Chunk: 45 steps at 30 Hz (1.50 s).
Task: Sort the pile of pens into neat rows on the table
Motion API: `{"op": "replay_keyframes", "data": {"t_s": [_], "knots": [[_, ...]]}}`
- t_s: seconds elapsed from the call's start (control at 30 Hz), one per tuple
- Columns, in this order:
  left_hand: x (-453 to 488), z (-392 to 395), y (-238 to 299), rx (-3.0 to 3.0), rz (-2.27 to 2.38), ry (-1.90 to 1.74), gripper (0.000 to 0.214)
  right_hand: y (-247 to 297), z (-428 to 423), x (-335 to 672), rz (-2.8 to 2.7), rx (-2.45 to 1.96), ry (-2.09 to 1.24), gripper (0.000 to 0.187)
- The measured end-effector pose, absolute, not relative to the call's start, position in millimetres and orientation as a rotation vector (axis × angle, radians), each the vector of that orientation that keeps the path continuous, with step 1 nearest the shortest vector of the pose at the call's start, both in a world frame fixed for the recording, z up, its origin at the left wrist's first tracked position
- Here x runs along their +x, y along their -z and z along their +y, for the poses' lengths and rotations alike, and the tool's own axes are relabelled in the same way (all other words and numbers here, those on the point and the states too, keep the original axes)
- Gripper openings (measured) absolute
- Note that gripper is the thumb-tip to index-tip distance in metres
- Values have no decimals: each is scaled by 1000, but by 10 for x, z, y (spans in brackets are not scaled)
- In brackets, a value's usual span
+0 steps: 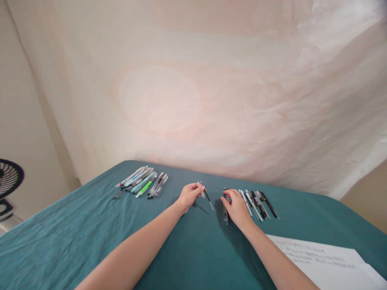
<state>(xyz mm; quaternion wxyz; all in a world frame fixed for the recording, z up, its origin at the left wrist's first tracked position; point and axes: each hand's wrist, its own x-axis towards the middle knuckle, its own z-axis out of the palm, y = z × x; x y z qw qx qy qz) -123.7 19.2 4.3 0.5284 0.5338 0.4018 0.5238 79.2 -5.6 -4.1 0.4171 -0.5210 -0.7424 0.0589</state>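
My left hand (190, 196), raised just over the cloth, is closed in a pinch on a slim pen (209, 199) with a dark core and clear tip. A second clear piece shows beside it at the fingertips; whether it is separate I cannot make out. To the right, my right hand (236, 206) has its thumb and fingers curled around clear-barrelled pens (225, 215) on the cloth, partly hiding them. Close by on its right lies a row of black, white and pale-blue pens (258, 204).
A larger group of pens (142, 181), one bright green, lies at the left back of the teal-covered table (75, 237). Printed paper sheets (329, 264) rest at the front right. A black fan (10, 179) stands beyond the left edge. A pale sheet (211, 100) hangs behind.
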Motion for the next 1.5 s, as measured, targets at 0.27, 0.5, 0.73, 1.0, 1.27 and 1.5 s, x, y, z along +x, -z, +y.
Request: {"op": "replay_keyframes", "data": {"t_s": [0.27, 0.5, 0.73, 1.0, 1.27, 1.5], "knots": [[-1205, 187, -41, 1310, 987, -1204, 27, -161, -213, 702, -1978, -1240, -285, 19], [-1065, 63, -75, 1332, 960, -1141, 28, -196, -342, 508, -1956, -1206, -441, 15], [-1029, 45, -48, 1371, 943, -1129, 34, -119, -297, 522, -1869, -1250, -581, 15], [-1035, 84, -12, 1397, 986, -1123, 34, -106, -165, 681, -1887, -1528, -301, 21], [-987, 29, -31, 1541, 1020, -1037, 28, -96, -135, 657, -1932, -1702, -154, 19], [-925, 75, -64, 1494, 1286, -854, 18, -117, -162, 708, -1960, -1742, -90, 16]]}}
